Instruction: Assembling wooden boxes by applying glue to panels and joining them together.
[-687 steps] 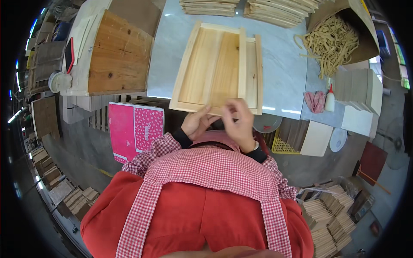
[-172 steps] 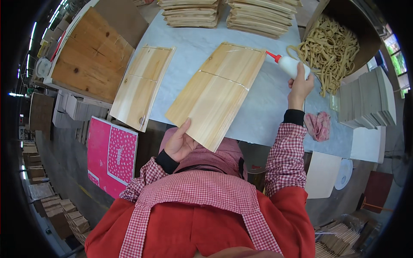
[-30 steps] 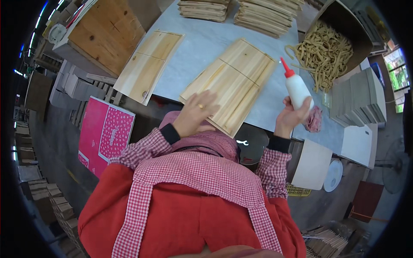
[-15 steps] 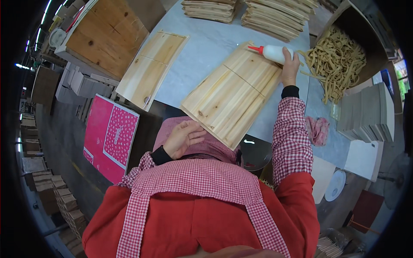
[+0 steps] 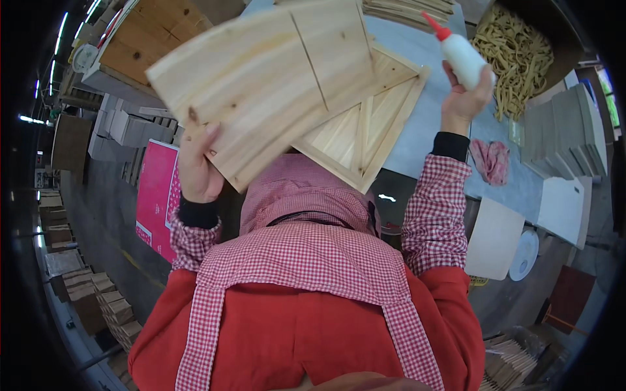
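Observation:
My left hand (image 5: 199, 166) grips the near left corner of a pale wooden panel (image 5: 261, 91), thumb on its top face. The panel is raised and tilted, with a dark seam line across it. Partly beneath it, a second wooden piece (image 5: 396, 127) with edge rails and slanting battens lies over the table's front edge. In my right hand (image 5: 466, 101), fingers wrapped round it, is a white squeeze bottle (image 5: 464, 58) with a red nozzle pointing up and left. The bottle is held above the table, apart from both wooden pieces.
The grey-blue table (image 5: 417, 153) carries a pink cloth (image 5: 490, 161) and a stack of grey boards (image 5: 564, 156) on the right. A box of tan, band-like strips (image 5: 515, 52) stands at the far right. Wooden panels (image 5: 417, 8) are stacked at the back. A pink printed board (image 5: 156, 195) stands lower left.
My left hand has taken hold of a panel and moved it up and left, exposing the battened piece. My right hand has lifted the bottle and turned its nozzle upward.

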The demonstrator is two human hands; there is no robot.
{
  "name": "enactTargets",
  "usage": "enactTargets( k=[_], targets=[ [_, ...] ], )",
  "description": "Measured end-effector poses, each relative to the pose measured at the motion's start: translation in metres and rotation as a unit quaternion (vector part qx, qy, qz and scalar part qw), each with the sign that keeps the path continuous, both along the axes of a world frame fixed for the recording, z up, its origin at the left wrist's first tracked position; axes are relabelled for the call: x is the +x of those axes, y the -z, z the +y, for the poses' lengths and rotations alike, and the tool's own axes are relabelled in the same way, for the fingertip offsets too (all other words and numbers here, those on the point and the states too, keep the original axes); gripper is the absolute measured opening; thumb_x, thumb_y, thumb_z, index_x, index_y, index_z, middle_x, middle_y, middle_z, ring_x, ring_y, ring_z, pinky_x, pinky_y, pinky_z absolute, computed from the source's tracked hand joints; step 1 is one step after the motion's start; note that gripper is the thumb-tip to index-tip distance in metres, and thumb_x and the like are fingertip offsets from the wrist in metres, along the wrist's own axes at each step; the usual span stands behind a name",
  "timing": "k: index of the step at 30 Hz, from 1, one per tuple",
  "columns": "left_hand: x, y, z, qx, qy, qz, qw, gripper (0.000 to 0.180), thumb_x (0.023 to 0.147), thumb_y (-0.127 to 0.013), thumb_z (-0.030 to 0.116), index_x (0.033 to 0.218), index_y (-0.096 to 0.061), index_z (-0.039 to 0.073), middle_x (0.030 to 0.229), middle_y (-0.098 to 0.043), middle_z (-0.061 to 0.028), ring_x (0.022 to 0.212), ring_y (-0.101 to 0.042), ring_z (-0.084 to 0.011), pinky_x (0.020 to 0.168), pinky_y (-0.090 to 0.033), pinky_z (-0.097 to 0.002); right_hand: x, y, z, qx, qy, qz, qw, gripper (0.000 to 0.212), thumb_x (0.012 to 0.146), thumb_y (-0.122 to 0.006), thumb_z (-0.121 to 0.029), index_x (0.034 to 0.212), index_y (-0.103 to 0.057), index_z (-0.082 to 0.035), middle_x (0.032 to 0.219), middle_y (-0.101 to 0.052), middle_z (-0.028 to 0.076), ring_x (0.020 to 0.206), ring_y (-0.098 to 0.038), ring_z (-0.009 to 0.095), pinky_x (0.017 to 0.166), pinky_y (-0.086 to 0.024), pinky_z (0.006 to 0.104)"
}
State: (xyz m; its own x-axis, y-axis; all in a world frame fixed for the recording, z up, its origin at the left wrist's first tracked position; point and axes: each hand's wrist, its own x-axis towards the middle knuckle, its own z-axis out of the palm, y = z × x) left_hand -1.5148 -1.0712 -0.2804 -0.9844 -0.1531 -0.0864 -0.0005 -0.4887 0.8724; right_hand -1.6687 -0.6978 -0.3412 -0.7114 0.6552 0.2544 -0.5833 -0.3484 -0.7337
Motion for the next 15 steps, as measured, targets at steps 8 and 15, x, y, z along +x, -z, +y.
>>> enactTargets(
  k=[8, 15],
  targets=[
    [-0.002, 0.045, 0.034, -0.683, 0.119, 0.476, 0.542, 0.046, 0.072, -0.066, 0.008, 0.117, -0.066, 0.012, 0.072, -0.051, -0.0001, 0.076, -0.054, -0.0178, 0.073, -0.049, -0.0339, 0.064, -0.018, 0.016, -0.021, 0.077, 0.027, 0.996, 0.053, 0.092, -0.047, -0.044, 0.116, -0.048, 0.003, 0.110, -0.059, 0.019, 0.092, -0.064, 0.033, 0.069, -0.060, 0.0429],
    [-0.001, 0.113, 0.037, -0.710, 0.145, 0.492, 0.483, 0.051, 0.070, -0.064, 0.010, 0.121, -0.063, 0.014, 0.073, -0.047, 0.0014, 0.071, -0.050, -0.0164, 0.068, -0.046, -0.0323, 0.087, -0.008, 0.017, 0.004, 0.102, -0.028, 0.994, 0.057, 0.091, -0.047, -0.047, 0.117, -0.048, 0.003, 0.108, -0.060, 0.019, 0.089, -0.065, 0.032, 0.071, -0.059, 0.0415]
  ],
)
